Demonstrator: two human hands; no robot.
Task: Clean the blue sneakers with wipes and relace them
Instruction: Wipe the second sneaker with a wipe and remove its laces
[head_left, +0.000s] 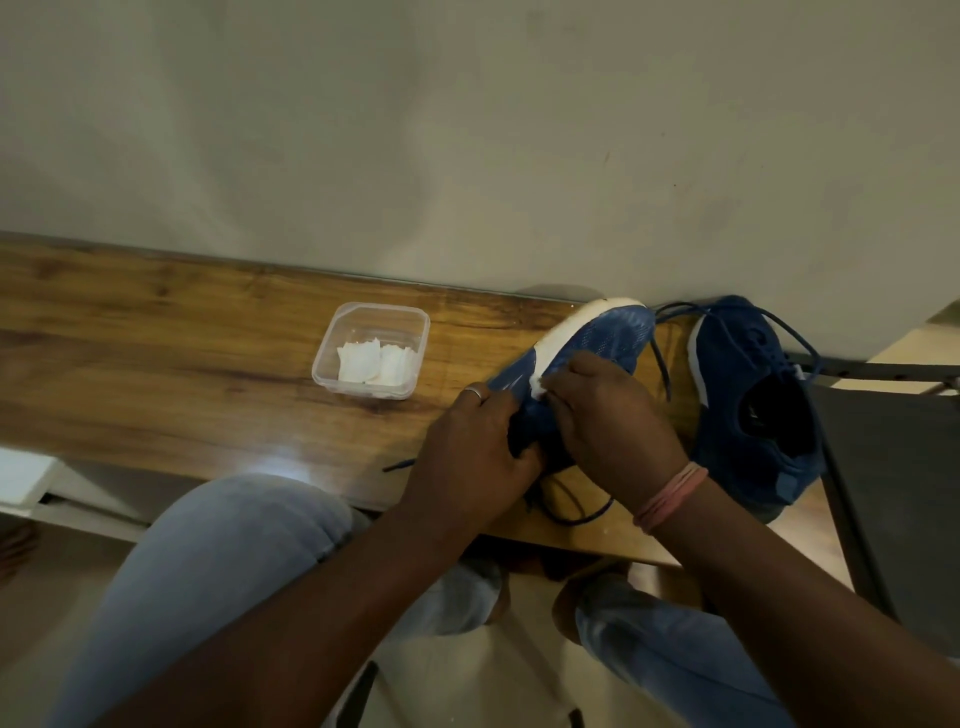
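Observation:
One blue sneaker (597, 338) is tipped on its side on the wooden table (182, 353), white sole facing left. My left hand (467, 447) grips its heel end. My right hand (608, 415) is closed on a small white wipe (537, 385) and presses it against the sole edge. The second blue sneaker (748, 395) stands upright to the right, its opening facing up, dark laces (675, 317) trailing loose. Another lace loop (576, 514) hangs below my wrists.
A clear plastic tub (371, 349) holding folded white wipes sits left of the sneakers. A wall runs right behind the table. A dark chair or frame (883, 467) stands at the right. My knees in light jeans are below the table's front edge.

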